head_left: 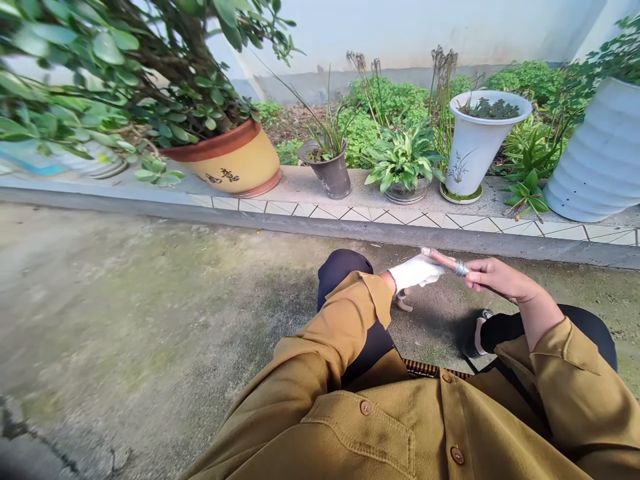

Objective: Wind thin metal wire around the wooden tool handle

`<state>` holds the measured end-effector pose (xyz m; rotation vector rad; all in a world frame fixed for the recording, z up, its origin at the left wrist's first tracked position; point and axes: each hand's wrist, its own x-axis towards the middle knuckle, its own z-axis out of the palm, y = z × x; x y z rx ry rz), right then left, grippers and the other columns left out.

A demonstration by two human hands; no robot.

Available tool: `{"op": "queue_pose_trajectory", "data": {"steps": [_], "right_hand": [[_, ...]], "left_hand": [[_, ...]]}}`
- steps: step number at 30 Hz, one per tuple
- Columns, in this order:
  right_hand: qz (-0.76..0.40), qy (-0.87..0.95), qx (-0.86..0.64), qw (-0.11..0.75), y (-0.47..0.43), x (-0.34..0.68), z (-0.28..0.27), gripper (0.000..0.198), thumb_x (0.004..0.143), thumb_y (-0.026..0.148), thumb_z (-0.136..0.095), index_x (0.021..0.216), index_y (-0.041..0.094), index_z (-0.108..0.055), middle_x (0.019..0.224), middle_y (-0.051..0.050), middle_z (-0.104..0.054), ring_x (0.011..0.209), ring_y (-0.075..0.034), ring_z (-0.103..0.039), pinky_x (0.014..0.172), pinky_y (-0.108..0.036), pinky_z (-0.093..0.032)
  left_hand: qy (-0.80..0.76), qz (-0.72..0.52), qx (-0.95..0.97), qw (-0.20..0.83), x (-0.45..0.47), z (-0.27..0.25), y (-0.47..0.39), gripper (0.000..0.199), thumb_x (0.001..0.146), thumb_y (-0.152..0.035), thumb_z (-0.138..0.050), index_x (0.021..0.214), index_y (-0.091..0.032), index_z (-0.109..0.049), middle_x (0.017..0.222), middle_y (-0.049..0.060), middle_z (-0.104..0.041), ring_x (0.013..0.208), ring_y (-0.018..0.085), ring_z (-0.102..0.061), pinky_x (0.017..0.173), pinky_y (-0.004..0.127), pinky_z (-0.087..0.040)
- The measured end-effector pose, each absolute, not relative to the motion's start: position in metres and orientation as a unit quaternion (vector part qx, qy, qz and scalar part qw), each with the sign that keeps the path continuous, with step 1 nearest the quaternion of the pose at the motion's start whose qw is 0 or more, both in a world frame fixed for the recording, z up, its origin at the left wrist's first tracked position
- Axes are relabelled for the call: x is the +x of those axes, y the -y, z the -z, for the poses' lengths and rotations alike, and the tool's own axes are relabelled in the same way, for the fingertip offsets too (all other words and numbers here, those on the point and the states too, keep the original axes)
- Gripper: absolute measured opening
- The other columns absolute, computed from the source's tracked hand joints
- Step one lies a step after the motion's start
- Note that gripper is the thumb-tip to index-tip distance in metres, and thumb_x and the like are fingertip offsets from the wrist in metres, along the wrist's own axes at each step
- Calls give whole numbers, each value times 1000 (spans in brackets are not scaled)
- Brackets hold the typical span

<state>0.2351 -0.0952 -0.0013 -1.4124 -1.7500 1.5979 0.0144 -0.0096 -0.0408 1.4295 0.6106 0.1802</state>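
My left hand (416, 272) wears a white glove and is closed at the reddish-brown handle of a tool (443, 259). Silvery wrapping (461, 268) circles the handle near its right end. Bare and without a glove, my right hand (495, 277) pinches the tool just beside that wrapping. A thin dark part runs from there beneath the right hand, mostly hidden, so the tool's exact kind does not show. Both hands are over the concrete floor, between my knees.
Along a tiled ledge (320, 212) ahead stand a yellow pot (240, 163) with a large leafy plant, a small dark pot (333, 173), a white pot (470, 153) and a tilted ribbed white planter (595, 160). A garden bed and pale wall lie behind. Cracked concrete (150, 320) spreads left.
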Motion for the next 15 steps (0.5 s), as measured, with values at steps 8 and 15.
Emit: {"op": "queue_pose_trajectory", "data": {"steps": [8, 15], "right_hand": [[-64, 647, -755, 87, 91, 176, 15, 30, 97, 35, -47, 114, 18, -64, 100, -14, -70, 85, -26, -64, 68, -31, -40], [63, 677, -734, 0, 109, 145, -3, 38, 98, 18, -37, 130, 9, -55, 103, -20, -66, 93, -31, -62, 77, -39, -44]], "left_hand": [[-275, -220, 471, 808, 29, 44, 20, 26, 81, -40, -62, 82, -20, -45, 50, -10, -33, 39, 6, -22, 38, 20, -19], [-324, -232, 460, 793, 39, 38, 32, 48, 82, -62, -59, 69, -22, -37, 46, -11, -25, 37, 6, -17, 38, 23, -14]]}}
